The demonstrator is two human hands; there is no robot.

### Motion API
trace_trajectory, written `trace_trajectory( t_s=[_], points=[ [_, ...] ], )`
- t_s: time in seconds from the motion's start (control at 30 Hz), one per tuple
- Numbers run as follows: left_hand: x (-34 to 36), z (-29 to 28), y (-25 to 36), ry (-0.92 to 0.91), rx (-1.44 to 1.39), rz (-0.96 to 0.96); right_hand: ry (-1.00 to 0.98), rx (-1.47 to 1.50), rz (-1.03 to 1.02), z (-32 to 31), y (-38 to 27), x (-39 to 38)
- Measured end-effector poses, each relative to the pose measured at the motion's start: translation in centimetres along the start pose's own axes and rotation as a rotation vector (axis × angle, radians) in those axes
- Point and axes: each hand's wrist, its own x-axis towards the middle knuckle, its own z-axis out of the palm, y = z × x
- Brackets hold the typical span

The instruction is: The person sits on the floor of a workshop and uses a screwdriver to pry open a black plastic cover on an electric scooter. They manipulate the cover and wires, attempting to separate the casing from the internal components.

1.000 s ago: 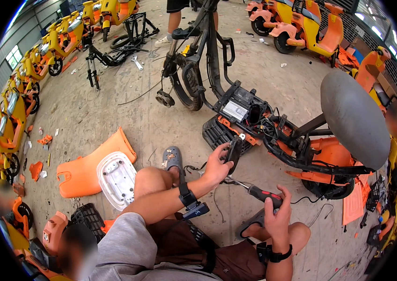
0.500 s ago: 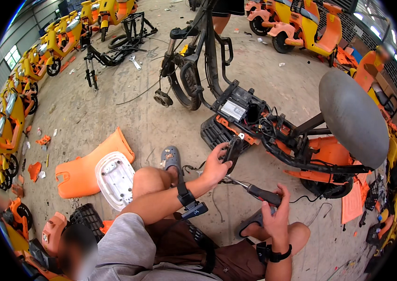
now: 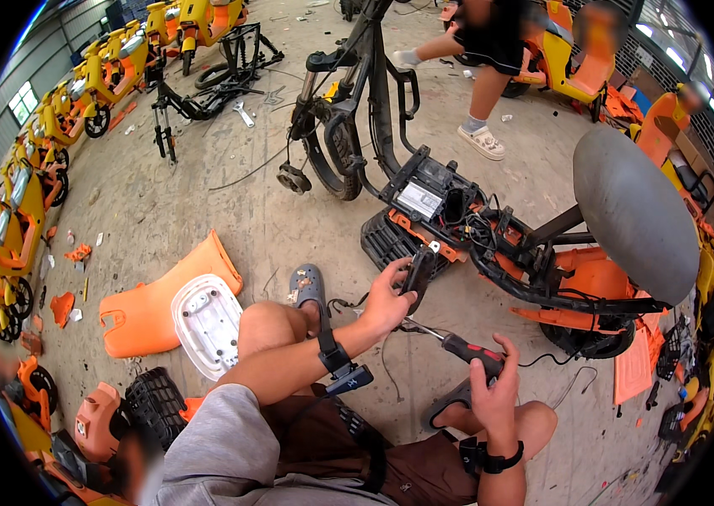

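Observation:
My left hand (image 3: 388, 302) is closed around a small black elongated part (image 3: 418, 277) with a light metal tab at its top. A dark cable trails by this hand. In my right hand (image 3: 494, 390) is a screwdriver (image 3: 470, 352) with a thick black-and-red handle, and its metal shaft points up-left at the lower end of the black part. Whether the tip touches the part I cannot tell. Just beyond my hands stands a stripped scooter frame (image 3: 509, 261), with wiring, a silver-labelled box (image 3: 418, 199) and a grey oval seat (image 3: 639, 215).
Left of my knee, an orange panel (image 3: 142, 304) lies beside a white plastic tray-like cover (image 3: 195, 333). Farther off are a wrench (image 3: 244, 115) and another bare frame (image 3: 205, 97). Yellow-orange scooters (image 3: 112, 72) line the left side. A person (image 3: 485, 84) walks behind the frame.
The screwdriver handle has turned a little in my right hand, showing more red. My left hand stays in place. Behind the frame, the other person has stepped to the right.

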Motion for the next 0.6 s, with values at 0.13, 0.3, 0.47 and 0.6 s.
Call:
trace_trajectory(
  t_s=[0.13, 0.3, 0.47, 0.6],
  points=[
    [0.0, 0.0, -0.2, 0.016, 0.032, 0.015, 0.012, -0.048, -0.129, 0.0, 0.7, 0.4],
    [0.0, 0.0, -0.2, 0.008, -0.004, 0.015, 0.094, -0.175, -0.394, 0.5, 1.3, 0.6],
    [0.1, -0.2, -0.3, 0.016, 0.005, 0.036, 0.041, -0.033, -0.050, 0.3, 0.1, 0.3],
    [0.2, 0.1, -0.5, 0.000, 0.006, 0.030, 0.119, -0.093, -0.274, 0.7, 1.0, 0.4]
  ],
)
